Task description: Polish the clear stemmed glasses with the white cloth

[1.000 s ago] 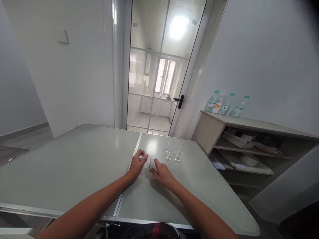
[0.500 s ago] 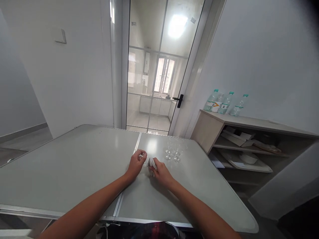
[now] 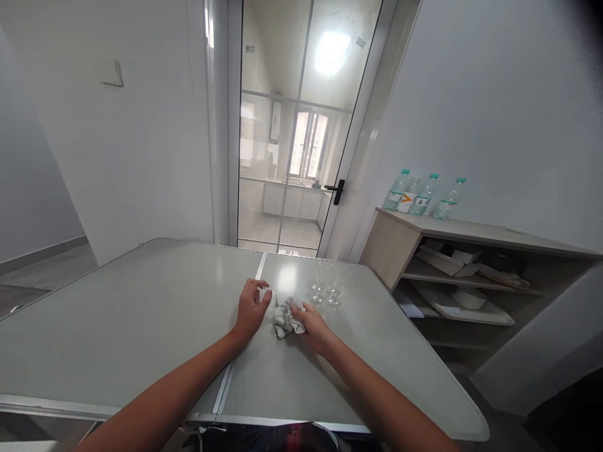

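My left hand curls its fingers around the bowl of a clear stemmed glass, which shows only faintly. My right hand grips a crumpled white and grey cloth, held up against the stem end of that glass. Fingers and cloth hide much of the glass. To the right and farther back, several clear stemmed glasses stand close together on the table.
The pale green table has a metal seam across it. On its right is a wooden shelf unit with several plastic bottles on top. Beyond the far edge stands a glass door with a black handle.
My right hand has moved slightly right, and the bunched cloth has opened out and hangs lower. My left hand has shifted a little left with its fingers around the glass.
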Available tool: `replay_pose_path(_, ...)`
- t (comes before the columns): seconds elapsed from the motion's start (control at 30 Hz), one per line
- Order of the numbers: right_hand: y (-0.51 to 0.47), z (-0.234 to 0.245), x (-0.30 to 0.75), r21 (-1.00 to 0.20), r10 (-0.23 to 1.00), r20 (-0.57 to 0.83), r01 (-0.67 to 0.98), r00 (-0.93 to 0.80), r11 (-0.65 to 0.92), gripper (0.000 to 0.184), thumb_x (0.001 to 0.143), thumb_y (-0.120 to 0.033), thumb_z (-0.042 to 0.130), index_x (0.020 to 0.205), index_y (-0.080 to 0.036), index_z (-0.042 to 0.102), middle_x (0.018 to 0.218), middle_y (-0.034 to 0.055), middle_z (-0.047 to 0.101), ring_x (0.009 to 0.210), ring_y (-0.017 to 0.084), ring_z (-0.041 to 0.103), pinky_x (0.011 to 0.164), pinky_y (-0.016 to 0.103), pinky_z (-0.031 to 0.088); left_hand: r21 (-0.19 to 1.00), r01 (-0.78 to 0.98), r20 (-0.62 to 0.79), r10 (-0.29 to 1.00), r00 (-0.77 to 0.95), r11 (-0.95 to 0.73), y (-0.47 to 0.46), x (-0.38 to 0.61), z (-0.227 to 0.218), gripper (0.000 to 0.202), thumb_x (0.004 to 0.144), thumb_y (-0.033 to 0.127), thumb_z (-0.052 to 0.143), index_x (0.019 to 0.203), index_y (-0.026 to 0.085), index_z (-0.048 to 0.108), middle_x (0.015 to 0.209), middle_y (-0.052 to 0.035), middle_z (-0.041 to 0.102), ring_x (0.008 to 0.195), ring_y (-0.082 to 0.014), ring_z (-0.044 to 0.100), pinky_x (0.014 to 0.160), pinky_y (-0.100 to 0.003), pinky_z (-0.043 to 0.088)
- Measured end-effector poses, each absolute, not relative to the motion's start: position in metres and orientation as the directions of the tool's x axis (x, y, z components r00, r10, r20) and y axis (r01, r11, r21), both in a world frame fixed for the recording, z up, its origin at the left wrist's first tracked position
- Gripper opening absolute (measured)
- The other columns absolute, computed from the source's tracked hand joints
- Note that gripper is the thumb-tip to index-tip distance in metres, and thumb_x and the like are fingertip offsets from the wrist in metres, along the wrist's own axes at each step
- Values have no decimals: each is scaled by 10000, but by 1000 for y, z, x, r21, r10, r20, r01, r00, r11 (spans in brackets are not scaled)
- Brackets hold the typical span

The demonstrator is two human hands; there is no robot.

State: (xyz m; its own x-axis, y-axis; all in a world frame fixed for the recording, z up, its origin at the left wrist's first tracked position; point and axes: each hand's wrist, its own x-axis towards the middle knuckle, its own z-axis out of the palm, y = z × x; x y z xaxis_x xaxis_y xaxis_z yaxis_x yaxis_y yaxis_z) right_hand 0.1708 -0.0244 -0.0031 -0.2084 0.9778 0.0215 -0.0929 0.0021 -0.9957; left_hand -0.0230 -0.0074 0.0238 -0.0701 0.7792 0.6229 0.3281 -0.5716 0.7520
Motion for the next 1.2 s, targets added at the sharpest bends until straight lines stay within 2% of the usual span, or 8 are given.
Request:
replay_pose_path(0.1, -25, -8, 170, -995, 988, -22, -93, -152, -36, 444, 654, -497, 821, 884, -145, 679, 791, 46, 670, 701, 185, 582, 651, 282, 439, 689, 368, 671, 742, 1, -624, -10, -23, 26, 188, 932, 387, 560, 970, 211, 616, 956, -31, 556, 604, -131, 441, 657, -300, 425)
replay_pose_path(0.23, -19, -10, 181, -995, 997, 79, 65, 15, 77, 361, 662, -433, 802, 852, -143, 701, 758, 33, 676, 713, 200, 592, 670, 297, 454, 659, 385, 683, 729, 55, -646, -12, -20, 26, 195, 929, 392, 573, 1008, 216, 602, 984, -42, 542, 636, -138, 471, 701, -314, 453)
replay_pose_path(0.33, -15, -7, 186, -991, 989, 130, 50, 70, 127, 375, 666, -430, 790, 909, -159, 697, 785, 31, 681, 739, 206, 598, 686, 300, 467, 646, 384, 685, 723, 91, -660, -12, -18, 21, 229, 910, 403, 608, 1045, 219, 590, 1022, -51, 530, 637, -133, 460, 684, -303, 452)
replay_pose_path(0.53, -18, -8, 177, -993, 987, -6, -118, -160, -25, 390, 688, -495, 767, 870, -172, 644, 730, 14, 633, 687, 185, 575, 660, 293, 454, 639, 358, 689, 714, 129, -681, -13, -20, 16, 225, 938, 413, 568, 1058, 224, 596, 1025, -50, 520, 621, -133, 419, 654, -292, 434)
replay_pose_path(0.8, -21, 1, 184, -927, 966, 234, 324, 106, 189, 264, 773, -434, 653, 726, -174, 653, 686, 12, 607, 698, 189, 519, 653, 285, 396, 641, 367, 691, 715, 106, -674, -10, -20, 18, 244, 937, 419, 582, 1078, 221, 605, 1061, -56, 511, 644, -131, 470, 707, -309, 465)
replay_pose_path(0.9, -20, 5, 182, -975, 974, 181, 153, 134, 160, 334, 802, -515, 634, 822, -183, 664, 748, 27, 643, 735, 204, 555, 692, 299, 432, 637, 364, 709, 702, 70, -680, -9, -21, 16, 244, 944, 421, 566, 1072, 217, 604, 1062, -60, 511, 649, -135, 481, 713, -317, 472)
replay_pose_path(1.03, -25, 4, 173, -989, 996, 4, -146, -93, -10, 479, 766, -643, 684, 906, -186, 670, 823, 44, 687, 768, 213, 605, 732, 317, 468, 610, 366, 733, 676, 77, -703, -7, -22, 12, 252, 959, 419, 555, 1095, 210, 593, 1075, -65, 502, 645, -129, 468, 697, -309, 471)
replay_pose_path(1.2, -27, 3, 173, -989, 968, -79, -105, -238, -107, 534, 666, -621, 805, 923, -166, 698, 811, 36, 687, 767, 209, 607, 733, 314, 454, 577, 384, 746, 656, 109, -721, -7, -24, 16, 246, 973, 412, 544, 1099, 205, 589, 1059, -57, 504, 634, -120, 462, 680, -302, 472)
